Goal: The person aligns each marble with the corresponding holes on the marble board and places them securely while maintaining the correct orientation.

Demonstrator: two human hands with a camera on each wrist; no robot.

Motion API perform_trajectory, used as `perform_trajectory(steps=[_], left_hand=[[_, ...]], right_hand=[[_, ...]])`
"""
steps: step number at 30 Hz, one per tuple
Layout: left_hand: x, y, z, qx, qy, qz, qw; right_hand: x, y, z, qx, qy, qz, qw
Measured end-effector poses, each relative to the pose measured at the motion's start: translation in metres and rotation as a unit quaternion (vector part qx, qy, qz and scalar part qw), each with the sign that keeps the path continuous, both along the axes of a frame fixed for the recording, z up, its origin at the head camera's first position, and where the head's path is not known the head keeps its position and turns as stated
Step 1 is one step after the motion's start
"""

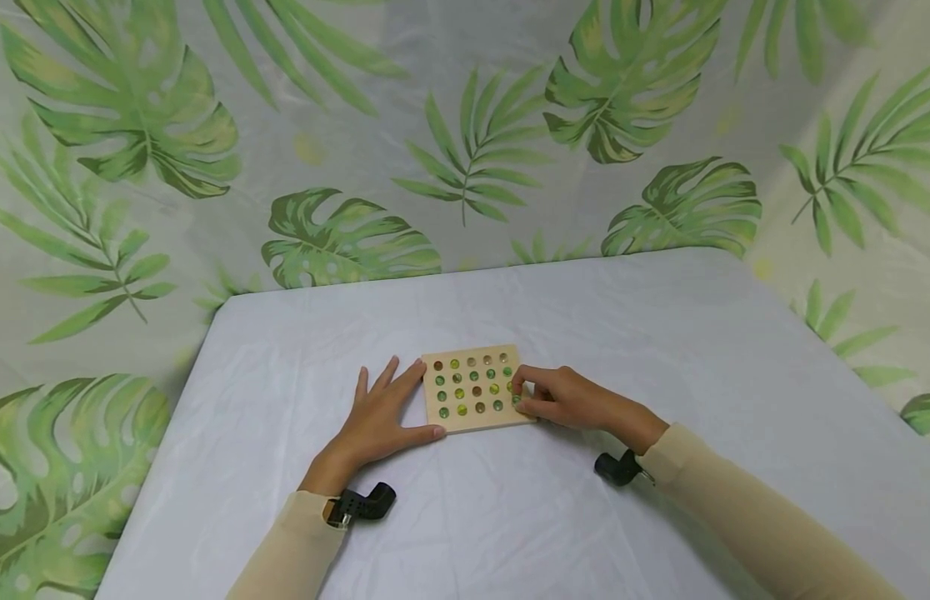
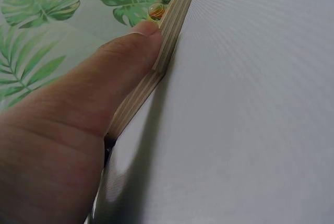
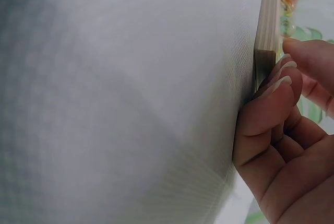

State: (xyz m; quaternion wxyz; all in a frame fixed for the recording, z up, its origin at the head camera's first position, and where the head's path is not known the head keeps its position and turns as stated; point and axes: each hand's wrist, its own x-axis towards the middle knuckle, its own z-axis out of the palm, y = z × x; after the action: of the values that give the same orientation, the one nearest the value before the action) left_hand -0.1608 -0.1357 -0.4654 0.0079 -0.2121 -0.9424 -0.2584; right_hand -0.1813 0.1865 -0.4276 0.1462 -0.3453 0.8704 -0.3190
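A pale wooden board (image 1: 471,423) lies flat on the table with rows of glass marbles (image 1: 476,391) in its hollows, green, yellow and brownish. My left hand (image 1: 378,421) rests at the board's left side, fingers spread; its thumb (image 2: 130,51) lies against the front edge in the left wrist view. At the board's right side, my right hand (image 1: 566,398) has thumb and forefinger closed about a green marble (image 1: 516,400) in the front right corner. The right wrist view shows the other fingers (image 3: 271,104) curled beside the board's corner, partly hiding it.
A white cloth covers the table (image 1: 585,333). Behind it hangs a leaf-print curtain (image 1: 345,233), which also runs down both sides. A small black camera sits on the left wrist (image 1: 363,503) and another camera (image 1: 617,468) on the right.
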Motion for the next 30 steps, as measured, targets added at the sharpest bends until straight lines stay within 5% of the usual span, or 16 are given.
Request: perform_trajectory(steps=[30], left_hand=[[0.0007,-0.0011,0.0021,0.002,-0.004,0.000,1.0000]], right_hand=[[-0.0004,0.0005,-0.0009,-0.016,-0.013,-0.008,0.9998]])
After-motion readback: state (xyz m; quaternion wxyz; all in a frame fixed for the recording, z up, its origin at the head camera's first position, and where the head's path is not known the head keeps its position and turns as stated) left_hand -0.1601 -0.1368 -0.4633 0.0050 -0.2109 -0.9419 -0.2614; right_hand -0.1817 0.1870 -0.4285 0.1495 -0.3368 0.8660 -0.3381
